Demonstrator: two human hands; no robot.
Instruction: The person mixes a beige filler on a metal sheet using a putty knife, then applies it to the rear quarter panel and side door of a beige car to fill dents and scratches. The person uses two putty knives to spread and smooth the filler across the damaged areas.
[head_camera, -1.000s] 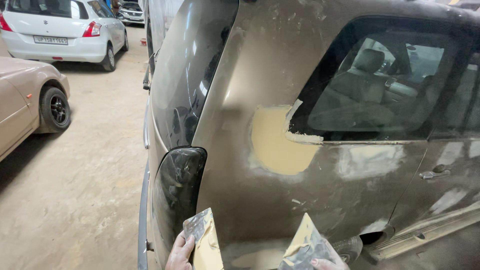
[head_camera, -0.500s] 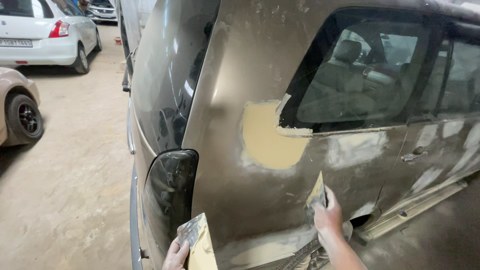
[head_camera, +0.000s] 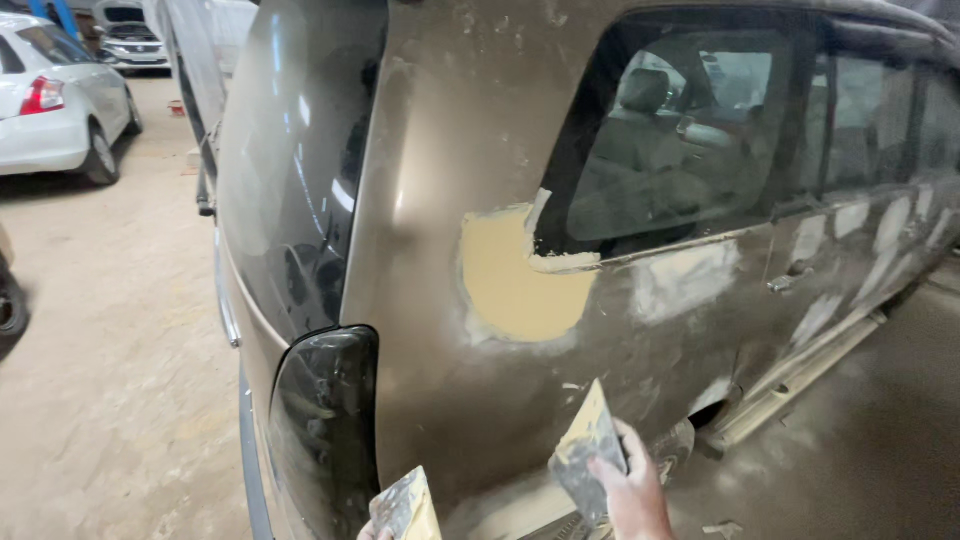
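Note:
A dusty brown car (head_camera: 440, 130) fills the view, seen from its rear corner. A tan filler patch (head_camera: 510, 285) sits on the side panel just below the rear side window (head_camera: 680, 150). My right hand (head_camera: 632, 490) holds a filler-smeared putty spreader (head_camera: 588, 450) close to the panel, below the patch. At the bottom edge, only the fingertips of my left hand (head_camera: 372, 531) show, gripping a second flat scraper (head_camera: 408, 508) loaded with tan filler, next to the dark tail light (head_camera: 325, 430).
Paler sanded patches (head_camera: 685, 280) run along the side door. A white car (head_camera: 55, 110) is parked at the far left and another vehicle (head_camera: 130, 45) behind it. The dusty concrete floor (head_camera: 110, 350) spreads to the left of the car.
The view has shifted left and down along the car. My right hand has dropped lower with the spreader, away from the panel area under the patch. My left hand stays at the bottom edge.

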